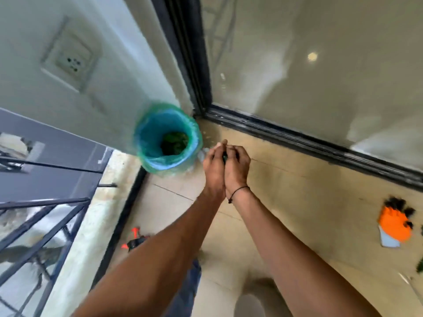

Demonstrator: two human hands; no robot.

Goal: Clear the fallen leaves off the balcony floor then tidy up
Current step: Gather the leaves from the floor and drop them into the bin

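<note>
1. My left hand and right hand are cupped against each other, fingers curled round a small dark green clump of leaves that only just shows in the gap between them. They hang just to the right of the bin, not over its mouth.
2. If I part my hands here, I judge the leaves would drop onto the balcony floor beside the bin, so the work would need redoing.
3. The bin liner sits loosely round the rim; brushing it could fold it inward or tip the bin, which already holds green leaves at the bottom.
4. The clump is small and loosely held, so bits may slip out below my palms, and a gust through the railing could scatter them.
5. More green scraps lie at the far right edge, near the orange glove; I could miss them.
6. The orange-handled tool lies near my feet and I might step on it.
7. I can read no brand, label or writing anywhere; the wall socket is plain and the picture is blurred.
</note>
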